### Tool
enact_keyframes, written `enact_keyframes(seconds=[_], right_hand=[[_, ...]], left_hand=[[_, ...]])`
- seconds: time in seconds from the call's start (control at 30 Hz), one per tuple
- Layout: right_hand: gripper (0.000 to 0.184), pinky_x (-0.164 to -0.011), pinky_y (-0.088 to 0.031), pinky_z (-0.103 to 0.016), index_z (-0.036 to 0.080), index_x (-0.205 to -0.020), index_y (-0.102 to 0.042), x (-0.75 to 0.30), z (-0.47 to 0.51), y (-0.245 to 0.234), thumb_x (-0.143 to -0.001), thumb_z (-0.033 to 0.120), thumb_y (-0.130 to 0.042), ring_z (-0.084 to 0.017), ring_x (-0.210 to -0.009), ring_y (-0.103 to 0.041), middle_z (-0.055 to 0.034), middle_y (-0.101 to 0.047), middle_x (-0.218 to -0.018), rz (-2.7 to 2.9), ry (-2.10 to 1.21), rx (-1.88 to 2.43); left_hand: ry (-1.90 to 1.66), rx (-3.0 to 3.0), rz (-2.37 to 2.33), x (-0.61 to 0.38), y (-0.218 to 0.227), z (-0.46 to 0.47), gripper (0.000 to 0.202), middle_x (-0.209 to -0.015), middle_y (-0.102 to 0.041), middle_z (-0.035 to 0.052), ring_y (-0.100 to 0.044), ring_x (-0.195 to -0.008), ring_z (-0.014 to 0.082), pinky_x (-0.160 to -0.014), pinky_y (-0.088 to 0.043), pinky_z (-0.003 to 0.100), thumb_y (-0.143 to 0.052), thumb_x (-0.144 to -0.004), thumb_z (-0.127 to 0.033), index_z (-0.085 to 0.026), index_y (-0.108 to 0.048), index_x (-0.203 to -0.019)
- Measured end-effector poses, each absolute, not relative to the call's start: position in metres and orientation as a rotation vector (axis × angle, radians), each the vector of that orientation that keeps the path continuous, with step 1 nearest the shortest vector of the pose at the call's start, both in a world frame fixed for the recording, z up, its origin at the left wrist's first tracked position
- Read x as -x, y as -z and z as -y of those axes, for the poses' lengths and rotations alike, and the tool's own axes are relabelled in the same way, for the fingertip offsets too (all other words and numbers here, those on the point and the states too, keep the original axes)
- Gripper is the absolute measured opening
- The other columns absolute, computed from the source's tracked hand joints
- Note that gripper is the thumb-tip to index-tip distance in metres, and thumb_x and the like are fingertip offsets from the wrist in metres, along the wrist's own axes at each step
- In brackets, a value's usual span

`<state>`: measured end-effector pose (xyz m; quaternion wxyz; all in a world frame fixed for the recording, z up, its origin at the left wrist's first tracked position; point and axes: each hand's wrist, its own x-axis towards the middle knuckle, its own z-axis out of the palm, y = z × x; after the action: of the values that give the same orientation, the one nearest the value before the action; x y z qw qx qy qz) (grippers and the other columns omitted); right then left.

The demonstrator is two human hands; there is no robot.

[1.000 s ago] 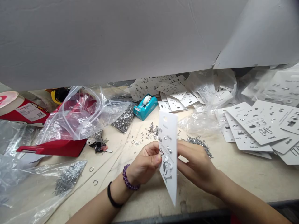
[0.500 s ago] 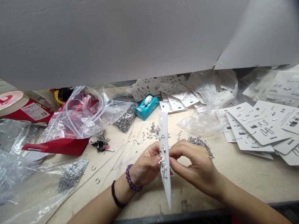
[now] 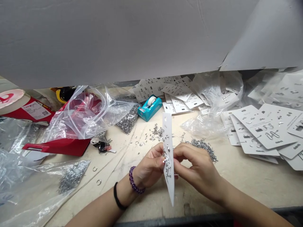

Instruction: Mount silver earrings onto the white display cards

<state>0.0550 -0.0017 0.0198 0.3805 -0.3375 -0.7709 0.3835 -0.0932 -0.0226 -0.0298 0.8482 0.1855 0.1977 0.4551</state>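
Upright and nearly edge-on, a white earring card (image 3: 169, 184) with several small silver earrings on its left face stands between my hands. My left hand (image 3: 151, 164) grips it, the thumb pressed on the earrings and the fingers partly hidden. On the other face, my right hand (image 3: 200, 167) has its thumb and index finger pinched close against the card. Whatever is in that pinch is too small or hidden to make out. Beyond the card lie a pile of tiny silver pieces (image 3: 156, 133) and, further right, a heap of silver pins (image 3: 204, 148).
A teal tape dispenser (image 3: 150, 108) sits ahead. Filled earring cards (image 3: 267, 132) spread at the right, more at the back. Clear plastic bags (image 3: 78, 123), a red dustpan-like tray (image 3: 59, 147), keys (image 3: 104, 146) and a red cup (image 3: 30, 108) crowd the left. A grey-white panel (image 3: 118, 41) overhangs the back.
The view has shifted slightly. The card has turned a little, and both hands keep their places on it.
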Motion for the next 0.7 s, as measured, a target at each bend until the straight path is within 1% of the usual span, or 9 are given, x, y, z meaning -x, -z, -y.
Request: enact_keyframes(seconds=[0.13, 0.2, 0.3, 0.37, 0.43, 0.5, 0.57, 0.63, 0.7], right_hand=[[0.01, -0.056, -0.04, -0.02, 0.014, -0.071, -0.059, -0.055, 0.002, -0.02, -0.075, 0.007, -0.055, -0.008, -0.059, -0.051, 0.0007, -0.057, -0.065, 1.945, -1.068, 0.915], [0.01, -0.055, -0.041, -0.021, 0.015, -0.069, -0.058, -0.056, 0.001, -0.021, -0.074, 0.008, -0.055, -0.009, -0.058, -0.052, 0.0012, -0.057, -0.064, 1.918, -1.173, 0.961], [0.011, -0.054, -0.044, -0.022, 0.017, -0.068, -0.057, -0.056, -0.002, -0.021, -0.075, 0.01, -0.053, -0.011, -0.058, -0.054, 0.0025, -0.056, -0.057, 1.809, -1.494, 1.016], [0.011, -0.054, -0.046, -0.023, 0.018, -0.067, -0.057, -0.056, -0.004, -0.021, -0.076, 0.013, -0.053, -0.011, -0.055, -0.056, 0.0031, -0.057, -0.054, 1.7, -1.688, 1.007], [0.008, -0.053, -0.047, -0.024, 0.018, -0.068, -0.057, -0.056, -0.006, -0.021, -0.076, 0.018, -0.055, -0.011, -0.053, -0.056, 0.0026, -0.059, -0.056, 1.609, -1.778, 0.994], [0.008, -0.053, -0.048, -0.025, 0.018, -0.07, -0.058, -0.057, -0.008, -0.022, -0.076, 0.023, -0.057, -0.012, -0.053, -0.057, 0.0015, -0.06, -0.059, 1.553, -1.795, 0.982], [0.008, -0.054, -0.049, -0.025, 0.019, -0.071, -0.059, -0.059, -0.009, -0.024, -0.076, 0.025, -0.057, -0.013, -0.056, -0.058, 0.0004, -0.061, -0.061, 1.539, -1.722, 0.985], [0.009, -0.055, -0.049, -0.027, 0.02, -0.069, -0.059, -0.064, -0.008, -0.025, -0.076, 0.027, -0.058, -0.014, -0.058, -0.058, -0.0009, -0.061, -0.063, 1.563, -1.563, 0.995], [0.013, -0.055, -0.049, -0.029, 0.022, -0.065, -0.058, -0.069, -0.005, -0.026, -0.073, 0.033, -0.061, -0.016, -0.059, -0.057, -0.0019, -0.06, -0.064, 1.596, -1.425, 0.996]], left_hand=[[-0.975, -0.42, -0.436, 0.093, 0.028, 0.021, 0.019, -0.066, -0.06, -0.001, -0.056, -0.061, 0.0102, -0.064, -0.046, 0.022, -0.07, -0.065, -0.02, -0.017, -0.057, -0.079], [-0.995, -0.441, -0.446, 0.092, 0.026, 0.02, 0.019, -0.064, -0.059, -0.0009, -0.056, -0.065, 0.0109, -0.066, -0.045, 0.022, -0.071, -0.063, -0.021, -0.016, -0.057, -0.075], [-0.973, -0.47, -0.476, 0.092, 0.024, 0.02, 0.02, -0.061, -0.057, -0.0008, -0.055, -0.059, 0.0105, -0.058, -0.044, 0.02, -0.072, -0.063, -0.023, -0.015, -0.057, -0.073], [-0.956, -0.501, -0.514, 0.092, 0.023, 0.021, 0.021, -0.063, -0.058, 0.0005, -0.054, -0.056, 0.0105, -0.053, -0.042, 0.02, -0.071, -0.064, -0.025, -0.015, -0.056, -0.075], [-0.968, -0.552, -0.566, 0.093, 0.021, 0.021, 0.022, -0.066, -0.058, 0.0013, -0.055, -0.057, 0.0109, -0.053, -0.043, 0.021, -0.069, -0.067, -0.027, -0.015, -0.055, -0.079], [-0.993, -0.618, -0.612, 0.094, 0.017, 0.02, 0.023, -0.067, -0.057, 0.0009, -0.055, -0.057, 0.0109, -0.055, -0.044, 0.022, -0.066, -0.07, -0.028, -0.016, -0.053, -0.085], [-1.014, -0.694, -0.661, 0.095, 0.014, 0.018, 0.03, -0.071, -0.056, 0.0009, -0.054, -0.06, 0.0112, -0.057, -0.046, 0.024, -0.065, -0.071, -0.03, -0.018, -0.051, -0.094], [-1.101, -0.802, -0.785, 0.096, 0.012, 0.014, 0.037, -0.085, -0.055, 0.0032, -0.054, -0.068, 0.0122, -0.06, -0.047, 0.025, -0.064, -0.072, -0.032, -0.021, -0.048, -0.104], [-1.327, -0.938, -1.036, 0.097, 0.012, 0.011, 0.037, -0.103, -0.051, 0.0049, -0.053, -0.08, 0.0129, -0.068, -0.048, 0.026, -0.06, -0.076, -0.03, -0.024, -0.046, -0.11]])
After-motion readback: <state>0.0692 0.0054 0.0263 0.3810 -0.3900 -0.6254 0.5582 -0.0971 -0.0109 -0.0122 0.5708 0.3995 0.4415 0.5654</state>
